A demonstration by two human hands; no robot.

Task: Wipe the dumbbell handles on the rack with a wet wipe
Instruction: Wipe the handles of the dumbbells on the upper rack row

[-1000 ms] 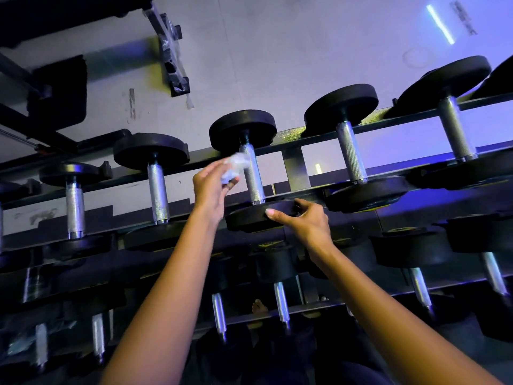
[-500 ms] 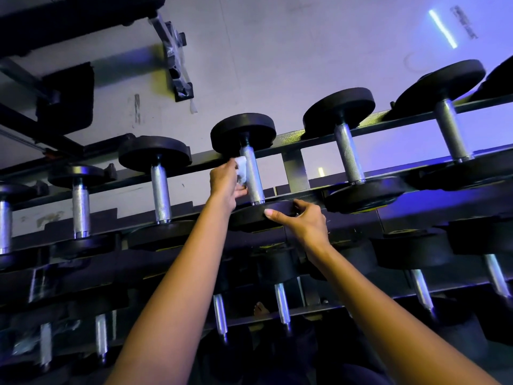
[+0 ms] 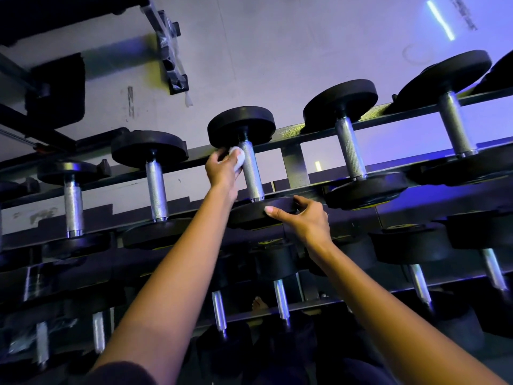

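The left hand [image 3: 222, 170] is bunched round a small white wet wipe [image 3: 238, 162]. It pinches the wipe and presses it on the left side of a shiny handle [image 3: 252, 173]. That handle belongs to the middle dumbbell [image 3: 241, 125] on the top row of the rack [image 3: 294, 168].

The handle is a long bar that runs away from the person, from the near round end [image 3: 258, 215] up to the far one. The wipe sits close to the far end, so most of the bar lies back toward the person. I think the wipe has to slide that way next.

The right hand [image 3: 305, 218] grips the near round end, with its thumb laid along the edge and its fingers curled over the top.

I cannot tell if the wipe goes all the way round the bar, because the bar's other side is hidden. The lower rows are dark and hard to see.
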